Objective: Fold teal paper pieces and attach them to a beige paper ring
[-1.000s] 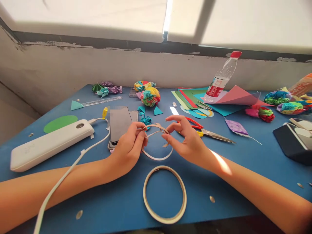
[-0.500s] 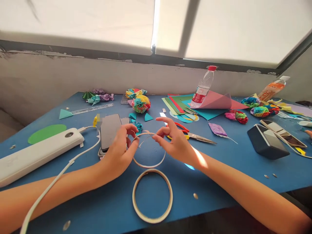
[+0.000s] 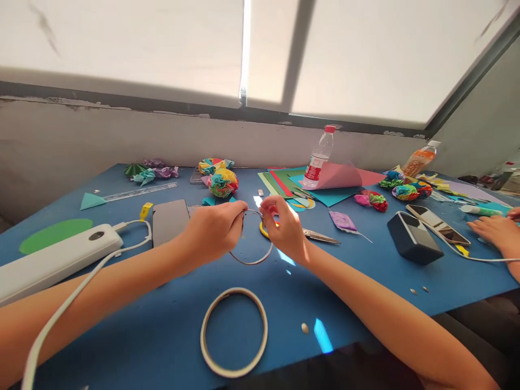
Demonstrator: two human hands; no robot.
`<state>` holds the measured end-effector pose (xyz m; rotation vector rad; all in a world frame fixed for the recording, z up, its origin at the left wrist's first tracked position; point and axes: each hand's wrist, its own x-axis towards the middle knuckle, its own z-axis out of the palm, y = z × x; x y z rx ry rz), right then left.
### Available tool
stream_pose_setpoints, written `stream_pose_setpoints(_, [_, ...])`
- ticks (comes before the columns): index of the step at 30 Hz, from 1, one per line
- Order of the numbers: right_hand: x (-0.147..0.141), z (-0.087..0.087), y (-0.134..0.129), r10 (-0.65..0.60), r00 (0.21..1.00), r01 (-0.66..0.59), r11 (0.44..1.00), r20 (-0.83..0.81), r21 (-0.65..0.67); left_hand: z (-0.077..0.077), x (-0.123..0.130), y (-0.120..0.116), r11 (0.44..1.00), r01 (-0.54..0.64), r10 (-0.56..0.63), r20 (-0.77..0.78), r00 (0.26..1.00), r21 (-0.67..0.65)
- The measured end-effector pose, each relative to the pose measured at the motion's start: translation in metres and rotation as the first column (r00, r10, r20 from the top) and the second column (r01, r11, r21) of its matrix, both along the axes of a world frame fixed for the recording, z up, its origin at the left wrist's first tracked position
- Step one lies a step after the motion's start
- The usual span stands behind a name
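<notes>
Two hands (image 3: 215, 226) (image 3: 283, 225) closer on one hoop (image 3: 251, 264)

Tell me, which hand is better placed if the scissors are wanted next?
Probably the person's right hand: it partly covers the scissors in this view. The left hand is farther from them. Both seem to pinch the thin hoop, so the right would need freeing first.

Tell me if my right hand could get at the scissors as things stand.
Probably yes: the scissors lie close by your right hand, and nothing seems to cover their blades. That hand appears to pinch a thin hoop, though, so it would likely need to let go first.
</notes>
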<state>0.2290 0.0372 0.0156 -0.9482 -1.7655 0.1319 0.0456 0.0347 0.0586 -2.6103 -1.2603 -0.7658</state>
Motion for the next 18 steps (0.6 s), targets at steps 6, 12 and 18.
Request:
stream_pose_setpoints(6, [-0.004, -0.003, 0.000, -0.034, 0.999, 0.034, 0.999, 0.010, -0.026, 0.000, -0.004, 0.005, 0.998, -0.054, 0.056, 0.056, 0.997, -0.030])
stream_pose_setpoints(12, [-0.016, -0.007, -0.013, -0.137, 0.980, 0.131, 0.990, 0.143, 0.054, -0.004, -0.008, 0.007, 0.992, -0.126, 0.124, -0.056, 0.991, -0.024])
stream_pose_setpoints(18, [-0.017, -0.006, -0.016, -0.184, 0.968, 0.177, 0.983, 0.169, 0.057, 0.000, -0.004, 0.004, 0.973, 0.006, 0.031, 0.153, 0.988, -0.233])
